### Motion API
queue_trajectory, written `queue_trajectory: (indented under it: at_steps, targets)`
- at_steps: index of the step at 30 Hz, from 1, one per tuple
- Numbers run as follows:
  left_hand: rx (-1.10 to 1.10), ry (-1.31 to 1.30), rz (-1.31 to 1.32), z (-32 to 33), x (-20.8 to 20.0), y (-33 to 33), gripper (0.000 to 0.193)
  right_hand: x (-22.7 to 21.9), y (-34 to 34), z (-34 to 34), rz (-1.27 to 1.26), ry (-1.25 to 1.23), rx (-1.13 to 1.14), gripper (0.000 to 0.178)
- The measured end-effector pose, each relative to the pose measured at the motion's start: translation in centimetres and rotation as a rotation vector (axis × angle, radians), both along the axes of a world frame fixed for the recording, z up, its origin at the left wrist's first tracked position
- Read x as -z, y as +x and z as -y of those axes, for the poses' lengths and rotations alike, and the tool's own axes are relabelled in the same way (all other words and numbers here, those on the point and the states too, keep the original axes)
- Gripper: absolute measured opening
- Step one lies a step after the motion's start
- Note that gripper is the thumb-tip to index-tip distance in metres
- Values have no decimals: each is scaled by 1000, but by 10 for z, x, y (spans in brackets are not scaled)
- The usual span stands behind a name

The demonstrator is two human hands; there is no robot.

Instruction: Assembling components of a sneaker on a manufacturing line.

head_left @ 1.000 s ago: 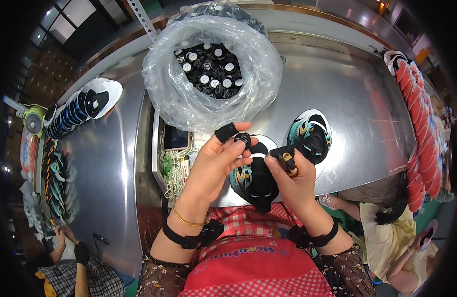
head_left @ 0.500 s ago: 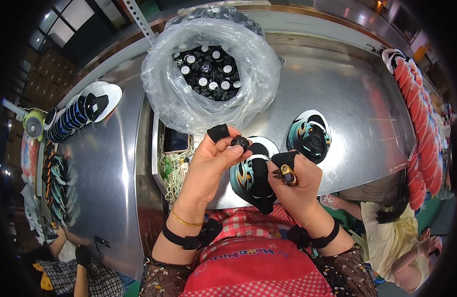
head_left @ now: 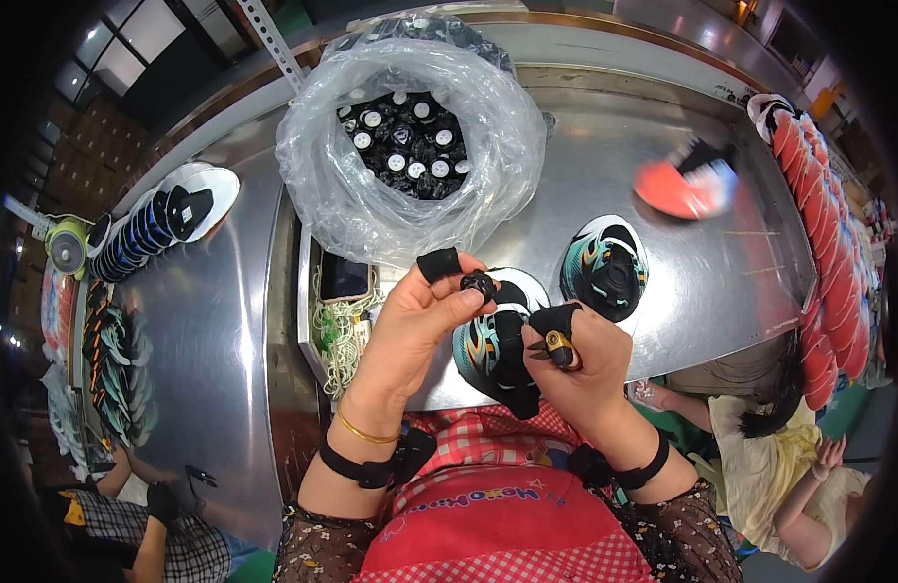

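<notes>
The left hand has its grip pinched on a small round black piece, thumb against fingertips, above the near edge of the table; a black band wraps one of its fingers. Just beside it, the right hand has its grip curled around small snips with a brass-coloured part, the dark tips pointing left. Below the two hands, a teal-and-black shoe upper lies at the table's near edge, partly hidden by the right hand. A second upper of the same colours lies near it, farther from that edge. Toward the far edge, left of the middle, stands a clear plastic bag of black pieces, some showing white discs. A tray with a phone and pale cord sits along the left edge. Near the far right corner is a blurred red upper, and stacked red uppers line the right edge.
</notes>
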State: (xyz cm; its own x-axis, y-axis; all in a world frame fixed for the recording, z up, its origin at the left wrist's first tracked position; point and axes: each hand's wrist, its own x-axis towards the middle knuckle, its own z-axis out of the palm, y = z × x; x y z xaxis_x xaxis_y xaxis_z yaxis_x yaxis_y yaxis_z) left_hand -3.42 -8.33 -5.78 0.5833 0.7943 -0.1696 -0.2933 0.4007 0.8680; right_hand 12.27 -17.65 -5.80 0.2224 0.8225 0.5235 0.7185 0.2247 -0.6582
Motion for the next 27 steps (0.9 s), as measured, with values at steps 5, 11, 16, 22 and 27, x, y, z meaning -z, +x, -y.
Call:
queue_trajectory:
  at_steps: [5, 11, 16, 22, 27]
  targets:
    - [55, -27, 20, -1, -3, 0, 25, -4, -2, 2, -13, -20, -27, 18]
    - [27, -109, 41, 0, -2, -1, 26, 1, -2, 4, -59, -4, 18, 23]
    - [11, -156, 76, -1, 1, -2, 27, 1, 2, 7, -66, -3, 45, 15]
    - [30, -150, 92, -2, -1, 2, 27, -3, 0, 5, -11, -19, 53, 15]
    - [22, -100, 41, 0, -3, -2, 29, -1, -8, -2, 1, -24, 18, 23]
